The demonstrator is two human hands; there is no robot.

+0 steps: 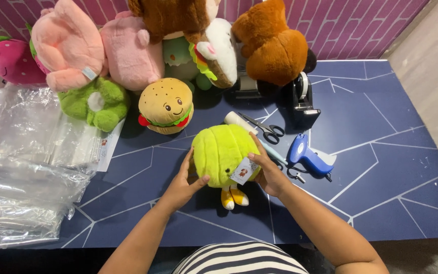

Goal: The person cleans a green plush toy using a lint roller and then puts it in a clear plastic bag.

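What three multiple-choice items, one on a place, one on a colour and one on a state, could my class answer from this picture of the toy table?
1. Where do the clear plastic bags lie?
A. left of the table
B. right edge
C. on the scissors

2. What colour is the tagging gun?
A. red
B. blue
C. yellow

3. How is the lime-green plush held?
A. left hand only
B. by both hands
C. untouched

Answers: 1 A, they cover the left side. 2 B, its body is blue. 3 B, the left hand and right hand each press a side.
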